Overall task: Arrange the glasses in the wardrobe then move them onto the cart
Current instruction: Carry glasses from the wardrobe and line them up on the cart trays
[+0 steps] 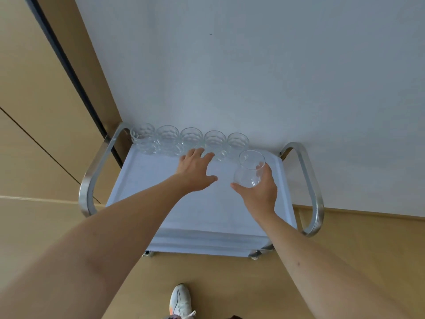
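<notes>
Head view: cart (230, 217) stands vs the white wall, w/ a row of faceted glasses (190, 140) lined along its far edge, left to mid-right; a 2nd row just nearer looks started on the left, count unclear. So the move onto the cart seems well along. Wardrobe isn't in view, can't tell what's left there. One smooth round glass (249, 169) is still in the air, near the right end of the row, tilted, mouth toward the far wall. Right hand (258, 188) grasps it from below, fingers & thumb curled round the bowl. Left hand (196, 170) reaches far, palm down, fingers straight, tips at the near glasses, holding nothing. Both arms are extended over the cart top.
</notes>
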